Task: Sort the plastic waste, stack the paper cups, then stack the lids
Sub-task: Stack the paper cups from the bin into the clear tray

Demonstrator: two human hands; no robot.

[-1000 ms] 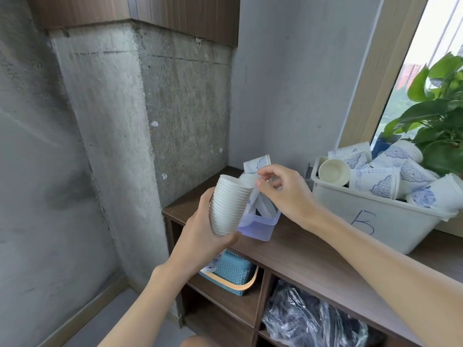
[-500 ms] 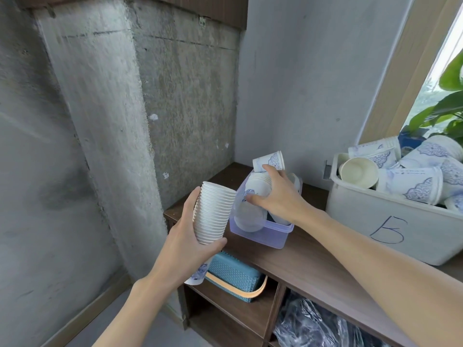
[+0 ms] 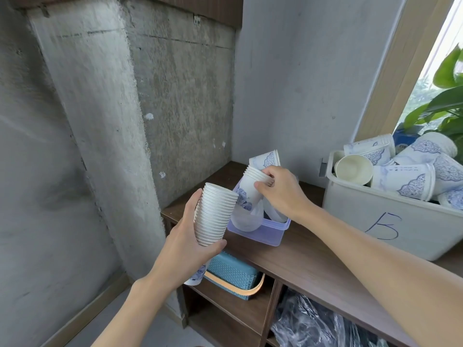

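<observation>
My left hand grips a tall stack of white paper cups, held tilted in front of the shelf's left end. My right hand pinches the rims of a short stack of blue-patterned paper cups over a small purple plastic box. One more patterned cup sticks up behind the short stack. A clear plastic lid or bag lies in the box; its lower contents are hidden.
A big white bin marked "5", heaped with loose paper cups, stands on the wooden shelf top to the right. A teal basket and black plastic bags fill the cubbies below. Concrete walls close the left and back.
My right hand has lifted the short cup stack up out of the purple box. The left hand's tall stack has stayed about where it was.
</observation>
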